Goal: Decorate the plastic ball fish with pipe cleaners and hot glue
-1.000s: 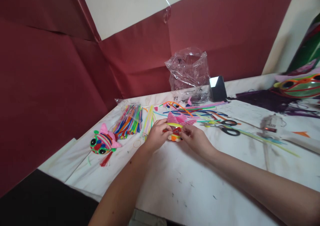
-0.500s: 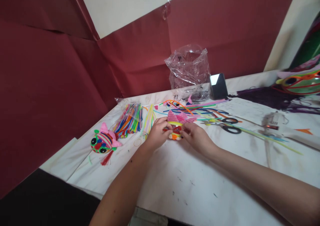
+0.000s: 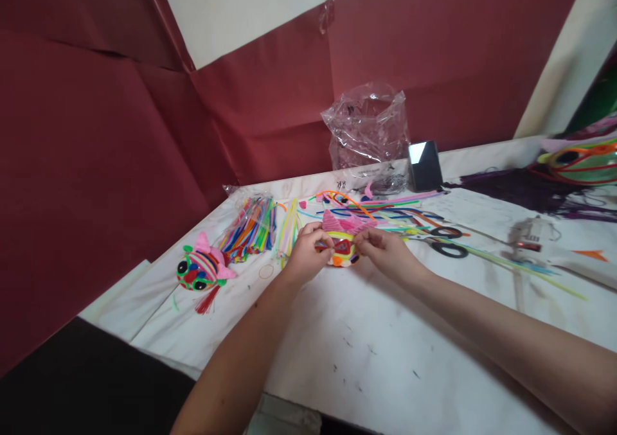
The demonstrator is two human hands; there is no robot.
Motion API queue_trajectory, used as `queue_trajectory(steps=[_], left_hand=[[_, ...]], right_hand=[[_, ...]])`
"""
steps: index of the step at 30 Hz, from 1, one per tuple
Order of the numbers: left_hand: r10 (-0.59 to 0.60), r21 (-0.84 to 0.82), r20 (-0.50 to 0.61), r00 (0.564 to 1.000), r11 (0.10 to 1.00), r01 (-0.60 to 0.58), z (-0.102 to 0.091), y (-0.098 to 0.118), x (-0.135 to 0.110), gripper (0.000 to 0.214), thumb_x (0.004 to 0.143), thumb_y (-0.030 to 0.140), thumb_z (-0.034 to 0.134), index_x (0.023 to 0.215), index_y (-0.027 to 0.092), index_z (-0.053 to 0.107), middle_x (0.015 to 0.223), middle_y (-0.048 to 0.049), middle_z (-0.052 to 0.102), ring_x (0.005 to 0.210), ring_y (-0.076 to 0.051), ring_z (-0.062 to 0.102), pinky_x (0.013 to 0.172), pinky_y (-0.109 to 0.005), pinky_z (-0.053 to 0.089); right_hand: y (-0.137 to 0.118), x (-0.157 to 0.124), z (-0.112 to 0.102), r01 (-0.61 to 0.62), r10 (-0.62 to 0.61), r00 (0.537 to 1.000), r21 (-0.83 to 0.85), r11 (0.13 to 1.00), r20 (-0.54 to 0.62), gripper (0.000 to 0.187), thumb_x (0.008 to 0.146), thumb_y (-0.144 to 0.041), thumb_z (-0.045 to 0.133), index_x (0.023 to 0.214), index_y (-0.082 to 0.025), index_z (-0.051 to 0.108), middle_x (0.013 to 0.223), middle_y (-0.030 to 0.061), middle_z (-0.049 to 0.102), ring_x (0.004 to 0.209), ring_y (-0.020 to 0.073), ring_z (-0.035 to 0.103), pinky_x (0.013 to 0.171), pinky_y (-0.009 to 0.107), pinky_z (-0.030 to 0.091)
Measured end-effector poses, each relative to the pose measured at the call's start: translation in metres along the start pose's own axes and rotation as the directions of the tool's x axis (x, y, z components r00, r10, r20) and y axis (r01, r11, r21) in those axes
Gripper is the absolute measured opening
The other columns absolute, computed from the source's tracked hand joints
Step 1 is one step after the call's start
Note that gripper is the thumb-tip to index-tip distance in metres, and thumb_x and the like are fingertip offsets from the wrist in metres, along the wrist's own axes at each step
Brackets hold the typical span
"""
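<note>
Between my hands on the table is a small rounded craft figure [image 3: 341, 260] with yellow, red and orange pipe-cleaner strips and pink fins along its far side. At its left edge my left hand [image 3: 311, 252] is closed in a pinch. My right hand [image 3: 380, 248] pinches at its right edge, thumb and forefinger together. The fingertips cover parts of the figure, and any small piece inside either pinch is hard to see. A similar figure [image 3: 196, 269] with black eyes, pink fins and a red tassel lies to the left.
Bundled pipe cleaners [image 3: 250, 229] lie left of my hands, loose ones behind. Black-handled scissors [image 3: 448, 248] and a white glue gun [image 3: 535, 236] are on the right. A phone [image 3: 425, 166] and clear plastic bag [image 3: 369, 130] stand at the back. Another figure [image 3: 578, 164] sits far right.
My right hand has shifted slightly up and away from my left, showing more of the figure's red middle. My left hand stays at the left edge. The view has moved a little.
</note>
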State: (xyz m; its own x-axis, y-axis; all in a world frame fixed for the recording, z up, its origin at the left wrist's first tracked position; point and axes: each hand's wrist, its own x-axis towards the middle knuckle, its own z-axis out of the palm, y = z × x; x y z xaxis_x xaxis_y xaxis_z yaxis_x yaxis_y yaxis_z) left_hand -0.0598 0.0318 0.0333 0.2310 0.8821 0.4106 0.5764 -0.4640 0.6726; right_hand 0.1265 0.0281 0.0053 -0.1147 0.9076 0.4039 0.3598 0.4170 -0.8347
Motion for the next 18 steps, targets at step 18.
queue_trajectory(steps=[18], left_hand=[[0.128, 0.094, 0.034, 0.991, 0.987, -0.13, -0.007, 0.002, -0.002, 0.011, 0.072, 0.01, 0.066, 0.077, 0.019, 0.069, 0.122, -0.0103, 0.06, 0.122, -0.025, 0.055, 0.103, -0.04, 0.045]], right_hand=[[-0.015, -0.016, 0.004, 0.103, -0.108, 0.994, -0.17, 0.98, -0.022, 0.015, 0.075, -0.025, 0.049, 0.061, -0.022, 0.052, 0.06, -0.0001, 0.058, 0.056, 0.0157, 0.049, 0.053, 0.027, 0.036]])
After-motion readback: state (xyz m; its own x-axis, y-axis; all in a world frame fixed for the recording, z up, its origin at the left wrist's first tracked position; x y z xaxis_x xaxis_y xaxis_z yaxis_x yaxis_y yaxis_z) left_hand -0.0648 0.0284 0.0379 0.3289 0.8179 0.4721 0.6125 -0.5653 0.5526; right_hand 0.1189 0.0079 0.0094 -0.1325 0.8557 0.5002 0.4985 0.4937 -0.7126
